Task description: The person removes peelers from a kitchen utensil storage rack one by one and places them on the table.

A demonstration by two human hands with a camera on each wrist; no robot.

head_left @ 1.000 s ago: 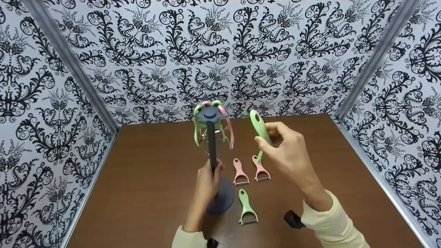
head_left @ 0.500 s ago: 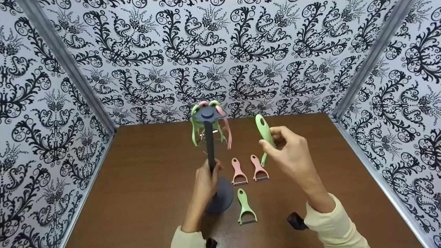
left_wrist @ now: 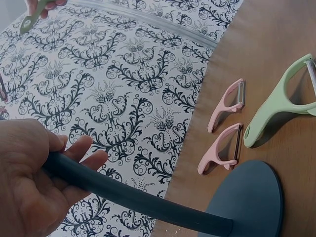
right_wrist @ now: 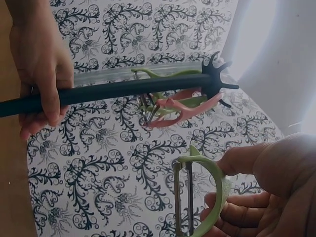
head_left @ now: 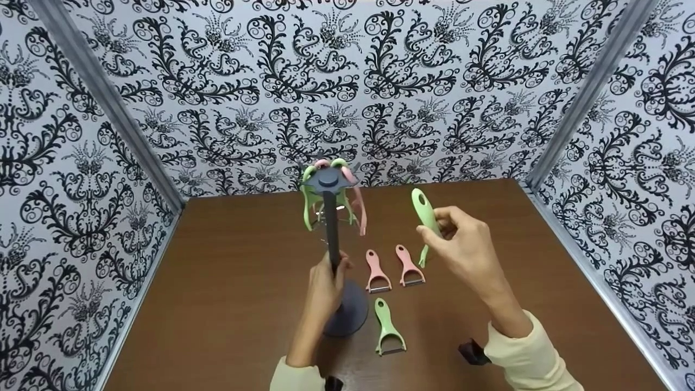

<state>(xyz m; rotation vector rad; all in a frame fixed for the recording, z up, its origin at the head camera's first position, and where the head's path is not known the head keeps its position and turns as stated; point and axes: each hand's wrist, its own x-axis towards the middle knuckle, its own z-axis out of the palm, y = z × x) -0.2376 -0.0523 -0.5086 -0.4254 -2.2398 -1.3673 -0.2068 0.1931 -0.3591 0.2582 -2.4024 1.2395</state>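
The left hand (head_left: 327,285) grips the pole of a dark stand (head_left: 331,228), whose round base (head_left: 350,312) is on the table. Several green and pink peelers (head_left: 361,209) hang from the hooked top (head_left: 327,179). To the right of the stand, the right hand (head_left: 467,247) pinches a green peeler (head_left: 425,213) above the table, handle end up; its blade faces the right wrist view (right_wrist: 190,197). In the left wrist view, fingers and thumb curl round the pole (left_wrist: 138,200).
Two pink peelers (head_left: 376,271) (head_left: 408,266) lie side by side right of the base, with a green peeler (head_left: 388,326) nearer the front. Patterned walls (head_left: 304,98) stand behind and at both sides of the brown table (head_left: 233,282).
The right hand has moved a little right and down with the green peeler, away from the stand. The left hand keeps its grip on the pole.
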